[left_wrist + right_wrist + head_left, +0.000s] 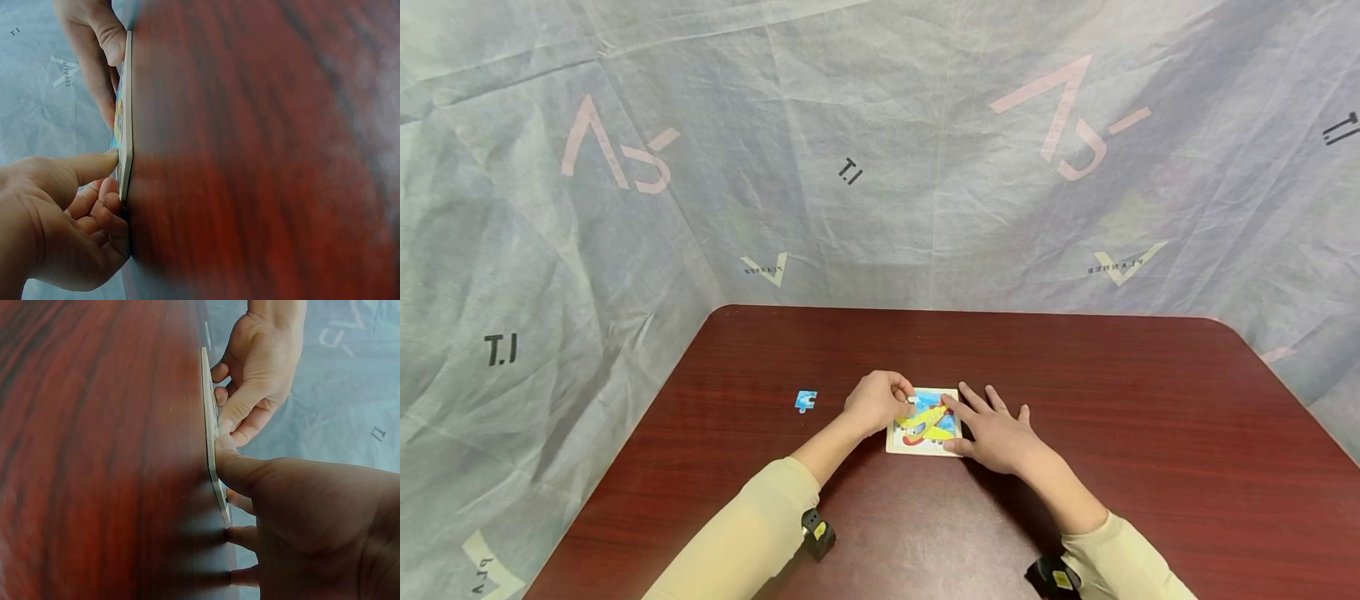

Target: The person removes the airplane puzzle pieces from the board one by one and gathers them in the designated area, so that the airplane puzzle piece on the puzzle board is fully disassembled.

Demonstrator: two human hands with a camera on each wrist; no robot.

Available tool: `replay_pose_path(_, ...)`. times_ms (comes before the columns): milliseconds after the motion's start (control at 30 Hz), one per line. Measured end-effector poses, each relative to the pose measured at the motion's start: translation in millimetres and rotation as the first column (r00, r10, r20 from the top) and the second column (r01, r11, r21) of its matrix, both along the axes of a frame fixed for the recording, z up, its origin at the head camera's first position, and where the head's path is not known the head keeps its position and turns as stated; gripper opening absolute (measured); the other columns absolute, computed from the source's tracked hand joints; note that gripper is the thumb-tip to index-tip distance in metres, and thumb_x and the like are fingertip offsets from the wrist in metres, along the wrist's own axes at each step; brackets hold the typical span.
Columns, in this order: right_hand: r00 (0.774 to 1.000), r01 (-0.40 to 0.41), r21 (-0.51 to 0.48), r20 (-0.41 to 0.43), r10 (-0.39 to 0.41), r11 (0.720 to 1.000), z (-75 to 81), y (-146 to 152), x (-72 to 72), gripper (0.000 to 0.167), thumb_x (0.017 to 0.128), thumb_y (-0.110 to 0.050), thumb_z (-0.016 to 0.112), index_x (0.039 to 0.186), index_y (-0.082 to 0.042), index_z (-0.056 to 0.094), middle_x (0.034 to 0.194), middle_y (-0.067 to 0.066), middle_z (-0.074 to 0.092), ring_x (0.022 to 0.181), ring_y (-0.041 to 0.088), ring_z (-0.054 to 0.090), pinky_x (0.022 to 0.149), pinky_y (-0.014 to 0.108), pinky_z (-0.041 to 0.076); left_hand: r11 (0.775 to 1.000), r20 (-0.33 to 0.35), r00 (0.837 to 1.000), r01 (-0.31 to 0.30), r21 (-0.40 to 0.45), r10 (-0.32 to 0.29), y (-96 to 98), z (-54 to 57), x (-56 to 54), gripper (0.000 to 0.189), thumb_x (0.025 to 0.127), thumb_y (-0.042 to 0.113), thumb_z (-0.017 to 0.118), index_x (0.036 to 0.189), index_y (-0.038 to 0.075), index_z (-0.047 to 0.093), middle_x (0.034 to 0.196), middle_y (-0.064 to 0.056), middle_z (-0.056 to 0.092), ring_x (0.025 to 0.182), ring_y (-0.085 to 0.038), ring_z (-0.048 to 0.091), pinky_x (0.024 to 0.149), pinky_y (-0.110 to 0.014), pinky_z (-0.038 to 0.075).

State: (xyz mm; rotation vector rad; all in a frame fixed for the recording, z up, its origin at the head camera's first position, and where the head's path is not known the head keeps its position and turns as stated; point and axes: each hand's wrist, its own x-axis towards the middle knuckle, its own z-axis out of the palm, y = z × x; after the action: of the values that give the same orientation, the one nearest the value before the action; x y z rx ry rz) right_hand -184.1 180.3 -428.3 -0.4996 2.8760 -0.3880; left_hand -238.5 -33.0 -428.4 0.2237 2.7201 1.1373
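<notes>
A small square jigsaw puzzle [928, 432] with a yellow-and-red airplane on blue lies flat in a pale wooden frame on the table. At its upper left, my left hand [878, 402] pinches a puzzle piece between thumb and forefinger, the piece mostly hidden by them. The thumb [100, 165] presses down at the puzzle's surface, while the other fingers curl beside the frame's edge. My right hand [996, 429] lies spread across the right edge, its thumb and forefinger on the puzzle and other fingers stretched past the frame onto the table.
A loose blue puzzle piece [806, 401] lies on the dark red wooden table [1075, 375], left of my left hand. Grey printed cloth [895, 167] hangs behind and around the table. Black wrist cameras [817, 534] sit at both sleeves.
</notes>
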Motion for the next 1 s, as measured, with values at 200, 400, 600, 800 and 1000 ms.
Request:
replay_pose_path(200,1.0,-0.005,-0.003,-0.004,0.004,1.0,-2.6,0.2,-2.0,0.072,0.097,-0.049,0.062,0.159,-0.022,0.037,0.165,0.013,0.024,0.148,0.049,0.019,0.099,0.084,0.016,1.0,-0.01,1.0,0.017,0.007,-0.017,-2.1,-0.9,0.5,0.015,0.084,0.017,0.084,0.093,0.014,0.072,0.082,0.003,0.061,0.075,-0.015,0.055,0.068,-0.034,0.039)
replay_pose_path(400,1.0,-0.004,0.001,-0.014,0.004,1.0,-3.3,0.5,-1.7,0.072,0.097,-0.049,0.063,0.158,-0.022,0.037,0.165,0.013,0.025,0.147,0.049,0.02,0.099,0.084,0.017,0.999,-0.04,0.998,0.046,0.018,-0.045,-3.7,-3.5,-0.9,0.016,0.084,0.016,0.084,0.093,0.013,0.072,0.083,0.004,0.062,0.076,-0.015,0.056,0.069,-0.033,0.041)
replay_pose_path(600,1.0,0.003,-0.02,-0.018,-0.003,1.0,-2.5,0.9,0.8,0.071,0.097,-0.047,0.064,0.158,-0.025,0.036,0.164,0.014,0.026,0.147,0.05,0.021,0.098,0.085,0.017,0.998,-0.051,0.998,0.05,0.043,-0.047,-2.8,-3.4,-1.3,0.015,0.083,0.015,0.084,0.093,0.012,0.073,0.082,0.003,0.063,0.077,-0.015,0.057,0.07,-0.033,0.044)
replay_pose_path(800,1.0,-0.006,-0.003,-0.008,0.006,1.0,-4.1,1.7,-0.7,0.06,0.098,-0.045,0.063,0.154,-0.036,0.041,0.165,0.015,0.022,0.146,0.052,0.02,0.097,0.085,0.016,0.997,-0.054,0.997,0.052,0.053,-0.049,-2.5,-3.1,-0.9,0.016,0.083,0.012,0.084,0.094,0.01,0.072,0.083,0.002,0.063,0.076,-0.015,0.057,0.068,-0.032,0.045)
replay_pose_path(1000,1.0,-0.005,0.024,0.015,0.005,1.0,-3.3,1.6,-1.8,0.055,0.099,-0.047,0.061,0.152,-0.037,0.047,0.166,0.015,0.02,0.147,0.052,0.019,0.098,0.085,0.016,0.998,-0.056,0.997,0.046,0.047,-0.044,-1.8,-1.1,-0.3,0.016,0.083,0.013,0.084,0.093,0.01,0.073,0.082,0.002,0.062,0.076,-0.015,0.057,0.068,-0.032,0.044)
